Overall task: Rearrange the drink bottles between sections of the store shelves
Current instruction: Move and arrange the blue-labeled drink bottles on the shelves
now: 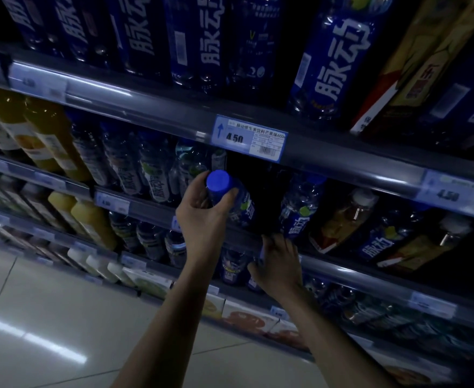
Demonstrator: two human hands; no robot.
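My left hand [202, 217] grips a blue-capped, blue-labelled drink bottle [237, 201] by its neck, at the dark gap in the second shelf [261, 191]. My right hand [279, 261] rests lower, fingers curled over the shelf's front rail [328, 271] just under another blue-labelled bottle [300, 208]. Whether it grips that bottle is unclear. More bottles of the same kind [149, 166] stand in a row to the left of the gap.
Large blue bottles [336, 60] fill the top shelf above a 4.50 price tag [251, 138]. Yellow juice bottles [45, 135] stand at the left, amber drinks [345, 219] at the right. Lower shelves hold cartons [247, 317]. Pale tiled floor [48, 317] lies below left.
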